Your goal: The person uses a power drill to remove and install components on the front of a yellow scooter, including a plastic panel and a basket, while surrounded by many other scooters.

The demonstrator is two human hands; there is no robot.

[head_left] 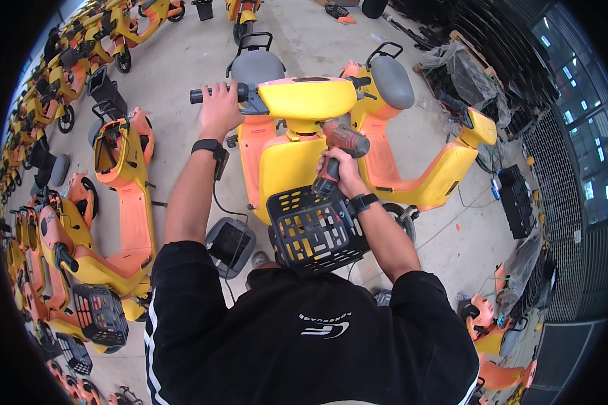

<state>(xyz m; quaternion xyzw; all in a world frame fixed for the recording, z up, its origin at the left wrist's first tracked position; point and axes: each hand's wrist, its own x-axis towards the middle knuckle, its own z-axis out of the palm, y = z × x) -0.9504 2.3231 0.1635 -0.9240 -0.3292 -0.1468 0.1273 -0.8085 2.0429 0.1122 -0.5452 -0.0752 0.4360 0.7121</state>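
A yellow and orange electric scooter (294, 169) stands right in front of me, its handlebar cover (308, 98) turned toward me. My left hand (221, 111) is closed over the black handlebar grip (196, 96) on the left side. In my right hand (346, 172) is a red and black cordless drill (348, 140), its battery end low. The drill's nose points left, close under the handlebar cover at the steering column; whether its tip touches anything I cannot tell. Below it, a black plastic basket (311, 233) sits at the scooter's front.
A second yellow scooter (419, 179) stands close on the right. On the left are another scooter (128, 196) and rows of more. A grey bin (230, 246) and a black cable are by my left side. Black stacked material (500, 54) lines the right wall.
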